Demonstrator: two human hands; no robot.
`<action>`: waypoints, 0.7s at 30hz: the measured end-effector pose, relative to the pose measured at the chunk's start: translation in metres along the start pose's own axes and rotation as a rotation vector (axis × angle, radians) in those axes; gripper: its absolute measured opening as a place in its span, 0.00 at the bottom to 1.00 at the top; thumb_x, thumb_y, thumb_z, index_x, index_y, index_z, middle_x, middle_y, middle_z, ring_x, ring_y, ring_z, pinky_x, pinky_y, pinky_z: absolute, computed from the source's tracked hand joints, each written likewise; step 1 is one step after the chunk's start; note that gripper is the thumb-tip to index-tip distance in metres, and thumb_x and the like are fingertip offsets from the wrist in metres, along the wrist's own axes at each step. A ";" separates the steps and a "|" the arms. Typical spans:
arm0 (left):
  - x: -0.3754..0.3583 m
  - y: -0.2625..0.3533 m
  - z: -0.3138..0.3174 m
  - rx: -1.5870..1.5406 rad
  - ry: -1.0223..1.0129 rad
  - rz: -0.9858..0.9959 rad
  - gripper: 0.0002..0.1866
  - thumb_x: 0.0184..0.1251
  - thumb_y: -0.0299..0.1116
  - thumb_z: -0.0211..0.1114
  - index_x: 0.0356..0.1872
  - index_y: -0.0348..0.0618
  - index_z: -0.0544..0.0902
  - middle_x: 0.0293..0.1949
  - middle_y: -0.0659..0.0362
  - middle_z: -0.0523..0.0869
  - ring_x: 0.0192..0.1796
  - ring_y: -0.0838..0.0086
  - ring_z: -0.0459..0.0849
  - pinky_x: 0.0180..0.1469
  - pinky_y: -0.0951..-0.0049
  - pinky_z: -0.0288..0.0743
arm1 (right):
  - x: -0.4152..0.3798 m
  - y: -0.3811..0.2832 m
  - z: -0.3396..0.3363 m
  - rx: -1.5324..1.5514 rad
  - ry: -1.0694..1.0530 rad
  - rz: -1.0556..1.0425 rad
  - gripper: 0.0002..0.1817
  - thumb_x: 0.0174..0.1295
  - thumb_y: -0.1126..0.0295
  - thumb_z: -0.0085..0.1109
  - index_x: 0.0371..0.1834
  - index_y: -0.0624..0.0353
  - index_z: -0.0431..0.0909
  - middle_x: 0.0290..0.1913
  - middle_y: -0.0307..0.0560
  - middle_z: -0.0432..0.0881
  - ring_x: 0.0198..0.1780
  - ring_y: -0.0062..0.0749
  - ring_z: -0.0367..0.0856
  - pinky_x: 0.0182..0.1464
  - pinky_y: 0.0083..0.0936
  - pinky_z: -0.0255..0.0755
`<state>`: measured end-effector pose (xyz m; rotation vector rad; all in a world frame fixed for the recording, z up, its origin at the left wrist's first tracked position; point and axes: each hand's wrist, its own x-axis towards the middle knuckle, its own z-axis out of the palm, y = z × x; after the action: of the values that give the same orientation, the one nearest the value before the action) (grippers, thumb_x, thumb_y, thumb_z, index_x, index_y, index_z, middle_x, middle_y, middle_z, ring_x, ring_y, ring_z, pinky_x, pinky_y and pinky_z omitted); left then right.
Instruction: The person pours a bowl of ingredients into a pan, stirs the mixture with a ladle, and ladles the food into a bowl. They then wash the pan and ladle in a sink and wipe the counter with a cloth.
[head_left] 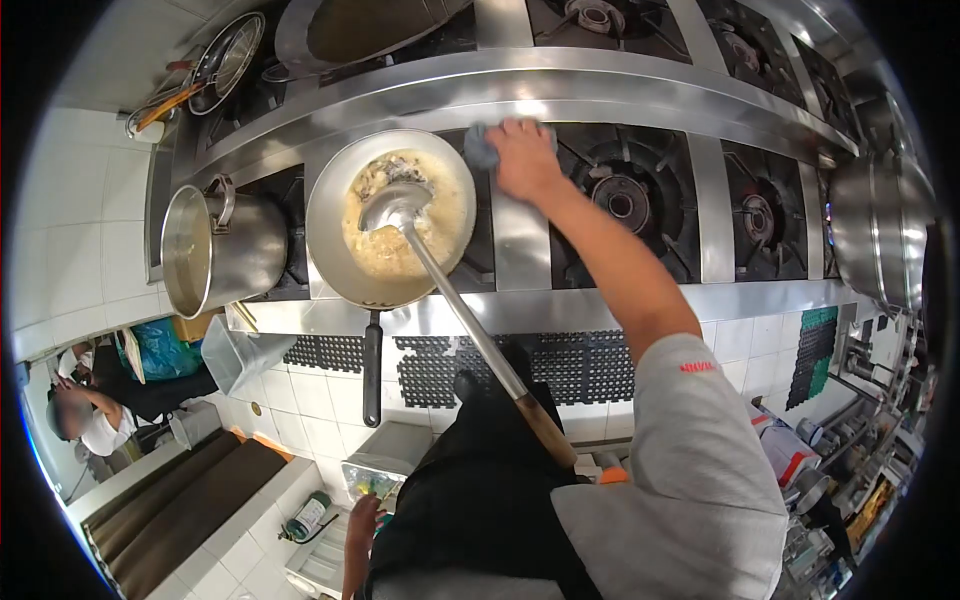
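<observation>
My right hand presses a grey-blue cloth against the steel strip between two burners. Low beside my body is my left hand, small in view; its fingers look bent, and whether they hold anything is unclear. Left of the cloth, a wide pan with a black handle sits on the stove, with pale liquid and some dark bits inside. A large metal ladle rests in the liquid, its long handle slanting over the stove's front edge toward my apron, with no hand on it.
A steel pot stands left of the pan. Burners lie to the right, before a large pot. Behind is a raised second row with a big pan. Strainers are at back left. A person is at far left.
</observation>
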<state>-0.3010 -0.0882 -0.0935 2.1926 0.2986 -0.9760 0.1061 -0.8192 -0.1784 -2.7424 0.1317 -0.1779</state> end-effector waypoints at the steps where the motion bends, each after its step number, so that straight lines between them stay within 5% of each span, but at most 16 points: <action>1: 0.005 -0.025 0.002 0.267 -0.015 0.264 0.17 0.76 0.40 0.66 0.60 0.45 0.81 0.54 0.59 0.87 0.53 0.70 0.88 0.48 0.63 0.80 | -0.022 -0.009 -0.001 -0.003 0.030 -0.039 0.24 0.55 0.65 0.67 0.59 0.48 0.84 0.59 0.46 0.78 0.68 0.49 0.71 0.66 0.49 0.65; 3: 0.034 -0.122 0.012 0.610 -0.128 0.672 0.08 0.77 0.33 0.64 0.48 0.40 0.79 0.52 0.57 0.87 0.54 0.70 0.88 0.54 0.60 0.83 | -0.087 -0.036 -0.009 -0.139 -0.003 -0.111 0.22 0.54 0.67 0.66 0.56 0.48 0.84 0.57 0.47 0.78 0.66 0.48 0.72 0.64 0.50 0.65; 7: 0.050 -0.073 0.005 -0.196 -0.255 -0.174 0.10 0.78 0.33 0.63 0.52 0.39 0.81 0.51 0.57 0.87 0.53 0.69 0.88 0.51 0.61 0.84 | -0.232 -0.075 -0.003 0.155 -0.165 -0.219 0.19 0.49 0.71 0.63 0.47 0.49 0.85 0.55 0.47 0.79 0.61 0.51 0.74 0.61 0.52 0.67; 9: 0.068 -0.053 -0.002 -0.495 -0.257 -0.389 0.12 0.78 0.33 0.62 0.55 0.38 0.81 0.50 0.57 0.87 0.52 0.69 0.88 0.49 0.61 0.84 | -0.278 -0.083 -0.023 0.298 -0.251 -0.254 0.20 0.46 0.73 0.63 0.46 0.49 0.84 0.53 0.44 0.79 0.59 0.52 0.75 0.60 0.49 0.69; 10: 0.073 -0.034 -0.008 -0.352 -0.223 -0.310 0.15 0.77 0.35 0.63 0.59 0.40 0.81 0.50 0.58 0.87 0.49 0.70 0.88 0.45 0.63 0.83 | -0.291 -0.080 -0.038 0.397 -0.331 -0.233 0.20 0.46 0.74 0.62 0.46 0.50 0.84 0.53 0.43 0.80 0.58 0.52 0.76 0.60 0.49 0.69; 12: 0.084 0.026 -0.018 -0.047 -0.131 -0.177 0.22 0.76 0.40 0.64 0.66 0.43 0.81 0.49 0.60 0.87 0.44 0.72 0.88 0.38 0.68 0.81 | -0.308 -0.056 -0.054 0.441 -0.231 -0.018 0.20 0.46 0.73 0.62 0.47 0.50 0.83 0.53 0.45 0.81 0.58 0.54 0.76 0.61 0.51 0.69; 13: 0.090 0.073 -0.018 -0.129 -0.081 -0.448 0.26 0.75 0.42 0.65 0.70 0.44 0.80 0.48 0.60 0.87 0.41 0.73 0.87 0.35 0.70 0.79 | -0.315 -0.041 -0.064 0.459 -0.173 0.086 0.21 0.47 0.73 0.61 0.48 0.50 0.83 0.54 0.46 0.81 0.59 0.54 0.76 0.62 0.52 0.69; 14: 0.104 0.070 -0.021 -0.177 -0.051 -0.418 0.25 0.75 0.43 0.66 0.68 0.44 0.81 0.49 0.61 0.88 0.40 0.75 0.87 0.35 0.72 0.78 | -0.323 -0.027 -0.078 0.369 -0.065 0.197 0.22 0.47 0.72 0.62 0.50 0.50 0.83 0.56 0.48 0.81 0.60 0.56 0.76 0.64 0.53 0.69; 16: 0.118 0.089 -0.027 -0.188 -0.010 -0.378 0.26 0.75 0.36 0.66 0.69 0.35 0.78 0.56 0.52 0.87 0.57 0.60 0.88 0.56 0.57 0.85 | -0.334 -0.004 -0.102 0.204 0.144 0.402 0.24 0.49 0.71 0.62 0.54 0.51 0.82 0.61 0.54 0.80 0.64 0.59 0.74 0.67 0.55 0.67; 19: 0.166 0.047 -0.054 -0.215 -0.093 -0.388 0.26 0.74 0.35 0.66 0.70 0.40 0.77 0.57 0.52 0.86 0.57 0.60 0.88 0.52 0.56 0.86 | -0.338 0.010 -0.088 0.023 0.325 0.638 0.27 0.55 0.64 0.66 0.61 0.53 0.81 0.67 0.59 0.74 0.71 0.62 0.68 0.73 0.59 0.61; 21: 0.172 0.057 -0.051 -0.144 -0.130 -0.324 0.24 0.76 0.40 0.64 0.69 0.43 0.79 0.54 0.57 0.88 0.48 0.70 0.88 0.45 0.65 0.82 | -0.337 -0.016 -0.059 -0.090 0.388 0.601 0.31 0.58 0.58 0.68 0.67 0.54 0.78 0.72 0.63 0.69 0.75 0.66 0.63 0.75 0.61 0.56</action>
<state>-0.1277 -0.1066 -0.1642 1.9756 0.6562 -1.2254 -0.2341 -0.7872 -0.1534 -2.5813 1.0667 -0.5351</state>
